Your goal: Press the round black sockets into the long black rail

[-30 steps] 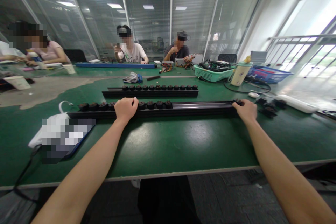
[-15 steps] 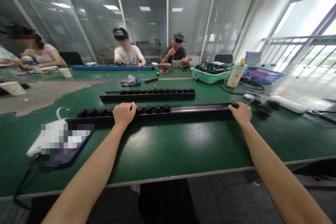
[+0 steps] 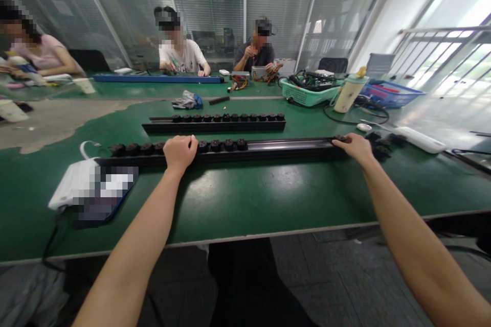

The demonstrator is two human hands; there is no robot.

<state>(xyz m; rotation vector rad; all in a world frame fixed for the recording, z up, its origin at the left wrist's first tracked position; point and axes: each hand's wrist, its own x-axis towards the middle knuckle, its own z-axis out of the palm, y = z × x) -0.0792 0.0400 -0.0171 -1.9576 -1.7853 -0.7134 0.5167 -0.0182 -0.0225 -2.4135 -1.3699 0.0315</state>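
A long black rail lies across the green table in front of me, with several round black knob-like pieces seated along its left and middle stretch. The rail's right stretch is a bare, shiny channel. My left hand is closed around the rail near its middle, its fingers wrapped over the top among the pieces. At the rail's right end, my right hand pinches a small dark knob-like piece; the fingers partly hide it. More loose black pieces lie just right of that hand.
A shorter black rail with similar pieces lies beyond. A white box and a phone-like slab sit left. Behind at right are a green basket, a cream cup and a blue basket. Several people sit across the table.
The head view has tipped downward, so the table appears higher. My left hand keeps its hold on the rail. My right hand stays at the rail's right end, its wrist slightly turned.
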